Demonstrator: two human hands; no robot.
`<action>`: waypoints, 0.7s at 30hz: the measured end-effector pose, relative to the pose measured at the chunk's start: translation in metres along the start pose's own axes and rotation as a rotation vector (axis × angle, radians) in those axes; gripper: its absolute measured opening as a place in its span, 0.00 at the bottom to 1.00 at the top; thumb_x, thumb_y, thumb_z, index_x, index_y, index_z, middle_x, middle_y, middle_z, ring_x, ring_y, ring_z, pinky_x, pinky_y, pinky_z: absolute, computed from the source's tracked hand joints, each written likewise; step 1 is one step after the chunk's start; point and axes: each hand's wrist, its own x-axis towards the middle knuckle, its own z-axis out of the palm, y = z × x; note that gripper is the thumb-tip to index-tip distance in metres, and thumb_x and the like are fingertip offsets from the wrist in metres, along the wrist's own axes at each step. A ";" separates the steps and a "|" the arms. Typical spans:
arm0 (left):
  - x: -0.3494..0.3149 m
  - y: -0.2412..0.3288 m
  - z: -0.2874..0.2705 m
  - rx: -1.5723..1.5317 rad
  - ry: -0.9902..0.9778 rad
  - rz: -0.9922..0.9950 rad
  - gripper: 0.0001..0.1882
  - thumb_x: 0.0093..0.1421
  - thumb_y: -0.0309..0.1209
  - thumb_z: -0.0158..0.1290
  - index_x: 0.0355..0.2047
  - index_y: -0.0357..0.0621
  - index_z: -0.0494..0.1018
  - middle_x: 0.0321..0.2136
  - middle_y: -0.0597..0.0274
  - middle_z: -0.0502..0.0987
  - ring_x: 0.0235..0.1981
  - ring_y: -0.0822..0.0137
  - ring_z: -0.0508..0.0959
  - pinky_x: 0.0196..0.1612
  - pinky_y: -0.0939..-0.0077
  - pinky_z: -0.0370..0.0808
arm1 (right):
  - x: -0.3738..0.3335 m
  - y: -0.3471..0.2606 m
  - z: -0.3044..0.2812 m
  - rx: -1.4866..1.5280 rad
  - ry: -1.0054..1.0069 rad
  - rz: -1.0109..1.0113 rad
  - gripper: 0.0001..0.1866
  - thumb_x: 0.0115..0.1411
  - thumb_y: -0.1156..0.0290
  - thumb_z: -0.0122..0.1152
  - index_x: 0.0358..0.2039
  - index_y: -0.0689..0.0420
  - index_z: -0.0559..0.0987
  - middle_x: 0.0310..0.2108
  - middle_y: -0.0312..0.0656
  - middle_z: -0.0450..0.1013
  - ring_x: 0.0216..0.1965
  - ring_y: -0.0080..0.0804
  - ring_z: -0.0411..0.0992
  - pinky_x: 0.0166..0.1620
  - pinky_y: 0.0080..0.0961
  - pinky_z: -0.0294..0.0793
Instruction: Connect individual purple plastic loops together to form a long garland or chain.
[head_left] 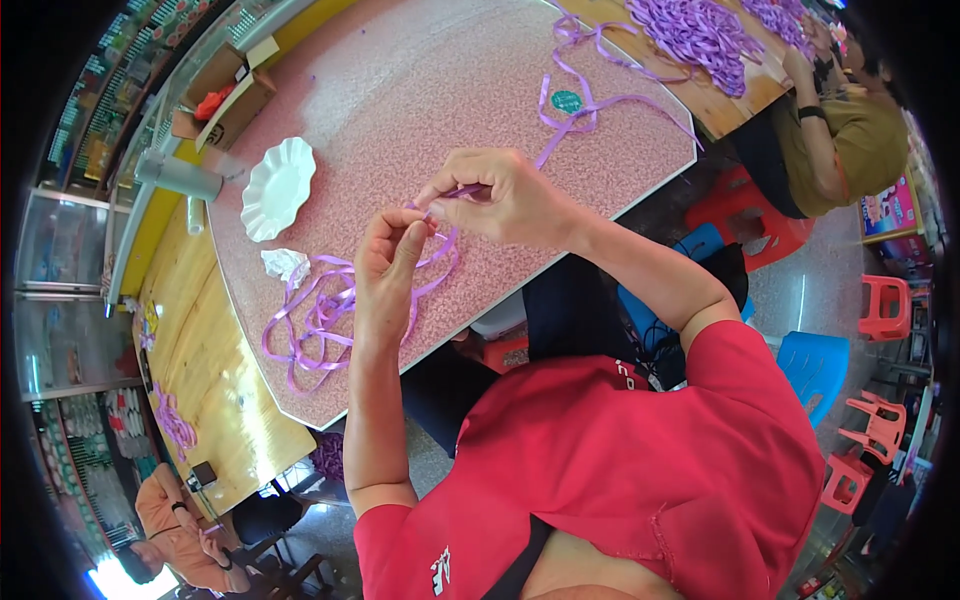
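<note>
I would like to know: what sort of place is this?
Probably a shop also used for handwork: stocked shelves line the left side, a red plastic stool stands at right, and purple ribbon is piled on a wooden table.

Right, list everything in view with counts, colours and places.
Tabletop: one, speckled pink, centre
Ribbon: loose tangle, purple, near left of tabletop
Scalloped dish: one, white, left of tabletop
Crumpled paper: one, white, below dish
Round label: one, green, right of tabletop
Wooden tables: two, yellow-brown, left and upper right
Ribbon heaps: at least two, purple, upper right
Cardboard box: one, brown, upper left
Cylinder: one, grey, left of dish
Plastic seats: several, red and blue, right
Other people: two, olive and orange tops, upper right and lower left
Shirt: one, red, lower centre
Left hand: one, bare, centre, pinching ribbon
Right hand: one, bare, centre, pinching ribbon
</note>
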 end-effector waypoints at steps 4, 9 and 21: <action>-0.003 -0.003 -0.009 -0.006 0.025 -0.028 0.07 0.64 0.28 0.57 0.40 0.42 0.72 0.39 0.67 0.75 0.42 0.76 0.72 0.49 0.80 0.68 | 0.002 0.010 0.003 0.250 0.050 0.104 0.07 0.60 0.74 0.65 0.39 0.60 0.83 0.30 0.30 0.76 0.27 0.13 0.66 0.28 0.14 0.63; -0.007 0.003 -0.003 -0.226 0.037 -0.049 0.06 0.60 0.24 0.60 0.36 0.43 0.74 0.39 0.62 0.78 0.44 0.70 0.77 0.53 0.75 0.70 | 0.007 0.007 0.002 0.446 0.077 0.318 0.08 0.60 0.71 0.66 0.39 0.59 0.83 0.29 0.30 0.76 0.24 0.10 0.65 0.25 0.11 0.60; 0.000 -0.013 0.005 0.036 0.282 0.307 0.05 0.60 0.20 0.58 0.35 0.41 0.75 0.41 0.56 0.80 0.43 0.64 0.78 0.52 0.70 0.72 | -0.010 0.013 0.030 0.380 0.142 0.308 0.10 0.60 0.65 0.67 0.35 0.59 0.83 0.20 0.26 0.70 0.20 0.09 0.61 0.21 0.13 0.54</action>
